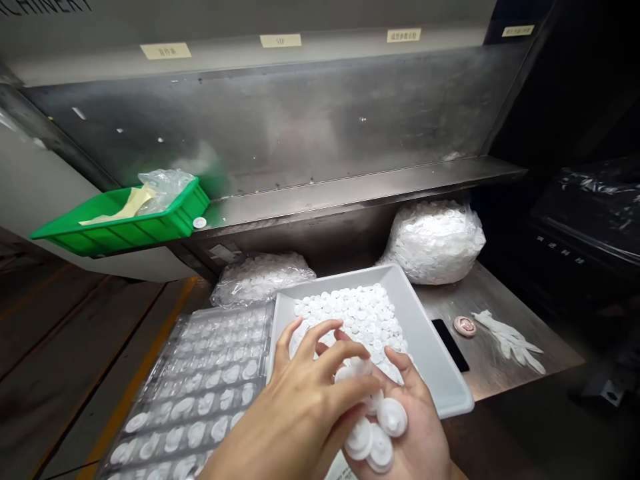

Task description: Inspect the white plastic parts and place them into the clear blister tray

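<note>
My right hand (423,427) lies palm up and cups several small white plastic discs (393,417), each with a raised centre. Reaching over it from the left is my left hand (305,400), its fingers curled and its index and middle fingers around a blurred white disc (350,372) above the palm. My left thumb is mostly hidden. Both hands are over the near part of a grey plastic tray (437,373), where many more of these discs (355,310) lie loose. To the left, clear blister trays (200,393) hold white discs in rows.
Filled clear bags, one left (265,273) and one right (435,243), stand behind the tray. A black phone (451,345), a pink round object (465,326) and a white glove (510,339) lie right. A green bin (125,230) sits on the metal ledge (325,193).
</note>
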Demonstrator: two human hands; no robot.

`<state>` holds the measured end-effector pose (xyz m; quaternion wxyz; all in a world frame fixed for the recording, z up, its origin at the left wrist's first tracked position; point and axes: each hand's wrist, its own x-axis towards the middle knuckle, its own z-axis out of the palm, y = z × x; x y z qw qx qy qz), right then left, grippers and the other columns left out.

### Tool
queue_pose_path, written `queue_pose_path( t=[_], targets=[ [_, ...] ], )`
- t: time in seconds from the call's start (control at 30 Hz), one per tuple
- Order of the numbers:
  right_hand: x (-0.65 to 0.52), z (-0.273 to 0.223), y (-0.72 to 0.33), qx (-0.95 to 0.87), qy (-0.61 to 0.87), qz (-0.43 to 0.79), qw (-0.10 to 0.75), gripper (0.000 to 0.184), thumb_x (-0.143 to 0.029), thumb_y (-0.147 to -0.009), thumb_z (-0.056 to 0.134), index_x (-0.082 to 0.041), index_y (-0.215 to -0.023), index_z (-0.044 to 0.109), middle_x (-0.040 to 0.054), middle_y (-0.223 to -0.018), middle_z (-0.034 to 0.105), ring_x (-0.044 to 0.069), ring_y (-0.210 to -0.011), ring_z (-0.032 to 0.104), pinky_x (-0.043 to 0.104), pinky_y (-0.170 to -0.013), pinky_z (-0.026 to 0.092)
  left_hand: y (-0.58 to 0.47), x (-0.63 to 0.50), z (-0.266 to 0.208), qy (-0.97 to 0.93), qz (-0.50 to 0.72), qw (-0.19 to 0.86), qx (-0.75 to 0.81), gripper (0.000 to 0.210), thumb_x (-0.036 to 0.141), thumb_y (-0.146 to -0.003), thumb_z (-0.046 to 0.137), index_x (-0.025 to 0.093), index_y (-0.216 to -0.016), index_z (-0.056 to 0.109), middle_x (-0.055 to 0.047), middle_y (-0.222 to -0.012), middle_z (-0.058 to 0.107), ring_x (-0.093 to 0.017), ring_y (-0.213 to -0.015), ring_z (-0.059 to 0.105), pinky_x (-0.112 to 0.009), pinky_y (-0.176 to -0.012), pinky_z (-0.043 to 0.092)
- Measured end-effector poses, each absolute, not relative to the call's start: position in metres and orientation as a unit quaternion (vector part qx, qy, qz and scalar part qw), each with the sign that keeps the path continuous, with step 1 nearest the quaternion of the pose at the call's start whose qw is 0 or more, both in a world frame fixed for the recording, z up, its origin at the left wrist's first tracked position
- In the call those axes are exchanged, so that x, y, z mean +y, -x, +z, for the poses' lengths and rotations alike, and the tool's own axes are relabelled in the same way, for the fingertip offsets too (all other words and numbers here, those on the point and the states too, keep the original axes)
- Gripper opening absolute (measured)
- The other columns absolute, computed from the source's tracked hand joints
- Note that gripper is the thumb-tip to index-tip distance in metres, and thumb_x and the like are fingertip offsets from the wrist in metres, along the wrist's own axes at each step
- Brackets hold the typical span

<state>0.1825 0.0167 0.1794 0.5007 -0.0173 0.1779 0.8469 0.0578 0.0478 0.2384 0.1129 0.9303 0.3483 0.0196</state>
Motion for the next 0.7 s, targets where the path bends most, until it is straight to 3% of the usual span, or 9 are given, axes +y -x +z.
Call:
queue_pose_path(
  t=[0.13, 0.33, 0.6, 0.7],
  targets=[
    [0.016, 0.175, -0.181, 0.151, 0.014, 0.855, 0.495, 0.042, -0.046, -0.085, 0.035, -0.015, -0.087, 0.063, 0.0046, -0.069, 0.064, 0.015, -0.065, 0.061, 0.029, -0.067, 0.048, -0.068, 0.059, 0.252, -0.934, -0.021, 0.142, 0.328, 0.014, 0.031, -0.088, 0.048, 0.038, -0.096, 0.056, 0.011, -0.106, 0.059, -0.018, -0.118, 0.04, -0.051, -0.107, 0.018],
    [0.019, 0.175, -0.18, 0.119, 0.014, 0.859, 0.498, 0.036, -0.043, -0.083, 0.037, -0.017, -0.084, 0.062, 0.001, -0.058, 0.06, 0.019, -0.062, 0.06, 0.035, -0.071, 0.047, -0.077, 0.07, 0.257, -0.933, -0.055, 0.17, 0.312, 0.008, 0.036, -0.085, 0.052, 0.036, -0.087, 0.06, 0.011, -0.097, 0.059, -0.016, -0.111, 0.041, -0.046, -0.109, 0.011],
    [0.022, 0.171, -0.18, 0.1, 0.024, 0.861, 0.497, 0.026, -0.04, -0.08, 0.047, -0.019, -0.087, 0.061, -0.0008, -0.064, 0.062, 0.018, -0.065, 0.06, 0.036, -0.074, 0.046, -0.073, 0.074, 0.252, -0.938, 0.015, 0.196, 0.286, 0.012, 0.029, -0.083, 0.055, 0.031, -0.093, 0.062, 0.005, -0.094, 0.065, -0.017, -0.105, 0.048, -0.036, -0.101, 0.03],
    [0.022, 0.166, -0.181, 0.079, 0.031, 0.871, 0.484, 0.033, -0.045, -0.075, 0.052, -0.019, -0.094, 0.061, -0.0002, -0.069, 0.063, 0.019, -0.067, 0.061, 0.037, -0.075, 0.046, -0.072, 0.076, 0.253, -0.941, 0.043, 0.177, 0.284, 0.013, 0.028, -0.079, 0.061, 0.032, -0.091, 0.063, 0.006, -0.085, 0.068, -0.015, -0.101, 0.054, -0.03, -0.098, 0.035]
  ],
)
